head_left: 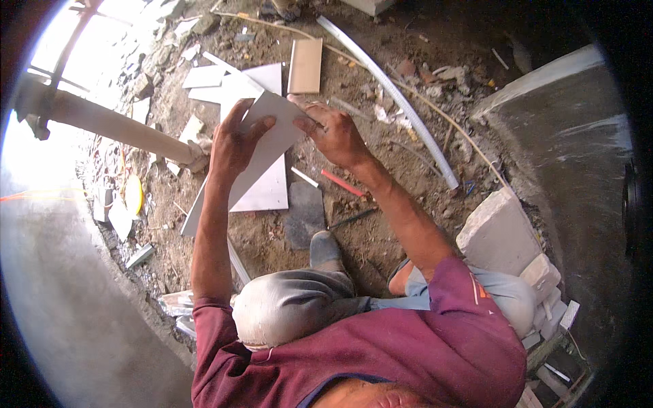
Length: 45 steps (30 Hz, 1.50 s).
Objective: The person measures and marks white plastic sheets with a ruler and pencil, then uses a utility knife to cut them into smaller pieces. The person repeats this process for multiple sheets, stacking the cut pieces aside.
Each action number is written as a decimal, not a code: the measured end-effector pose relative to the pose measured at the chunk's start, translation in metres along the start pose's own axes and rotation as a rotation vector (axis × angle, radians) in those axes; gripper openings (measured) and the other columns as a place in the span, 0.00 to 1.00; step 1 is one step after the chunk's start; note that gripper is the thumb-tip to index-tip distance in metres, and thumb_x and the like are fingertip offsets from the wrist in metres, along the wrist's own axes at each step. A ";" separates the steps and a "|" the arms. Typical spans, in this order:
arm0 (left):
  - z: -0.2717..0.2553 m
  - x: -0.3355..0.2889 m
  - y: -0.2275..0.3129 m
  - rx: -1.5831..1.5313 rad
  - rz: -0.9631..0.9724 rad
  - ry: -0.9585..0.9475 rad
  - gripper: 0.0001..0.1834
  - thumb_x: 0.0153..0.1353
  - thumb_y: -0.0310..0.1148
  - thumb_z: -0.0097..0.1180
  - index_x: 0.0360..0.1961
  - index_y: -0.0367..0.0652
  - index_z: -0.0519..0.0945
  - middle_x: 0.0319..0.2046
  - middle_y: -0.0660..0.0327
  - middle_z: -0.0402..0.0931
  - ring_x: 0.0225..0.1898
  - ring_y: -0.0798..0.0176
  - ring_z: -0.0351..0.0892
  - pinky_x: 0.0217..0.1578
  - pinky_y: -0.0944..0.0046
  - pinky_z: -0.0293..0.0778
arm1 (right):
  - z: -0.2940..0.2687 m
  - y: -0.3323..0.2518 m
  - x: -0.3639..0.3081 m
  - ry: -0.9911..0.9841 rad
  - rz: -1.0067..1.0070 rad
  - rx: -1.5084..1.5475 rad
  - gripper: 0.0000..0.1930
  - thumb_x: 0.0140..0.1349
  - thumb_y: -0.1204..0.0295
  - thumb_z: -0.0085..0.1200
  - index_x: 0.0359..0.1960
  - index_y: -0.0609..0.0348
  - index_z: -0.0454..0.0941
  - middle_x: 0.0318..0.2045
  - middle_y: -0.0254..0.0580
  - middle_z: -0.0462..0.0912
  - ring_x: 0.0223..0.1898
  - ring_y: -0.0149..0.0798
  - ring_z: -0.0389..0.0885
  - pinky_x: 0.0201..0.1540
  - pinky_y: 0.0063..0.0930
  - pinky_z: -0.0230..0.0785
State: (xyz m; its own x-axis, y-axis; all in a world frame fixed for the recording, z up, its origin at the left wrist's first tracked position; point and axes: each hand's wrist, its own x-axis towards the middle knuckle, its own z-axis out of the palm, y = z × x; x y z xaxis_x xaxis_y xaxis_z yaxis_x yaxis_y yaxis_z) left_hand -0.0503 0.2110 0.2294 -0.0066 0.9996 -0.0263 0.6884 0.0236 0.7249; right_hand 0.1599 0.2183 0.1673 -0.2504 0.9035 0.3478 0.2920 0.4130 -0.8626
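Observation:
A long pale grey flat panel [262,160], perhaps a tile piece, is held tilted in front of me between both hands. My left hand [235,139] is closed on its left edge, the thumb lying on the near face. At its upper right corner, my right hand [333,136] grips with the thumb on the face and the fingers curled behind. Beneath the panel a larger white sheet [272,190] lies on the dirt. Just beyond my hands is a beige rectangular tile [305,66].
A thick pole [115,126] slants in from the left. Rubble and a grey corrugated pipe [398,102] lie ahead. A dark slab [304,214] and a red strip [342,182] are near my foot. Pale blocks [500,231] stand by the right wall [564,136].

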 end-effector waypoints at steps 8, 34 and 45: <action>-0.012 0.027 0.029 -0.084 0.068 -0.176 0.31 0.58 0.54 0.66 0.54 0.41 0.78 0.42 0.49 0.83 0.40 0.56 0.85 0.42 0.56 0.78 | -0.021 -0.009 -0.014 0.207 0.268 0.166 0.22 0.71 0.54 0.53 0.42 0.63 0.83 0.30 0.40 0.87 0.29 0.28 0.85 0.31 0.22 0.77; 0.098 -0.027 -0.192 0.639 -0.039 -0.056 0.23 0.63 0.48 0.60 0.56 0.51 0.77 0.48 0.56 0.82 0.52 0.51 0.80 0.47 0.49 0.72 | 0.117 0.121 -0.091 -0.328 0.265 0.041 0.17 0.71 0.68 0.46 0.57 0.59 0.61 0.28 0.70 0.80 0.35 0.69 0.82 0.28 0.59 0.71; 0.099 -0.031 -0.205 0.611 -0.029 0.004 0.22 0.63 0.50 0.59 0.54 0.54 0.78 0.46 0.62 0.82 0.49 0.54 0.80 0.45 0.48 0.70 | 0.130 0.119 -0.101 -0.462 0.394 -0.128 0.18 0.68 0.74 0.44 0.57 0.65 0.59 0.23 0.69 0.80 0.31 0.67 0.83 0.25 0.56 0.72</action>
State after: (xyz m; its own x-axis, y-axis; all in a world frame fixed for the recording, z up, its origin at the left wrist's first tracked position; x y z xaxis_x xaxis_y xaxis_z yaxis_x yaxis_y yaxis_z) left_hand -0.1192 0.1736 0.0138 -0.0333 0.9988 -0.0362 0.9795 0.0399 0.1977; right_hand 0.1002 0.1611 -0.0183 -0.4664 0.8598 -0.2078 0.5455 0.0946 -0.8328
